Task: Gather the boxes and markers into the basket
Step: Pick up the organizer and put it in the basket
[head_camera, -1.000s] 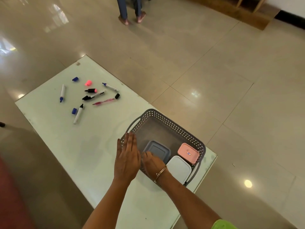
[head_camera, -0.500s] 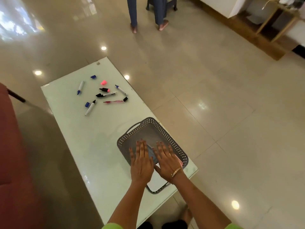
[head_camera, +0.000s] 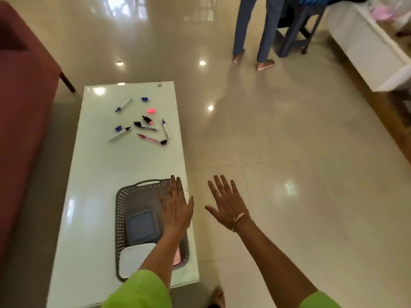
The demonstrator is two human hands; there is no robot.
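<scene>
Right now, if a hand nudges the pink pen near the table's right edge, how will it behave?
The pink pen is slim and round, so probably light and apt to roll. The glossy table looks slick, so it may slide toward the edge.

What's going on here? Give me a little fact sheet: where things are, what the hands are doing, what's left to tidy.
Basket: grey, near end of the table
In basket: grey box, white box, pink box mostly hidden
Markers: scattered with loose caps at the far end
Left hand: open, empty, over the basket
Right hand: open, empty, over the floor
Left to do: markers
</scene>
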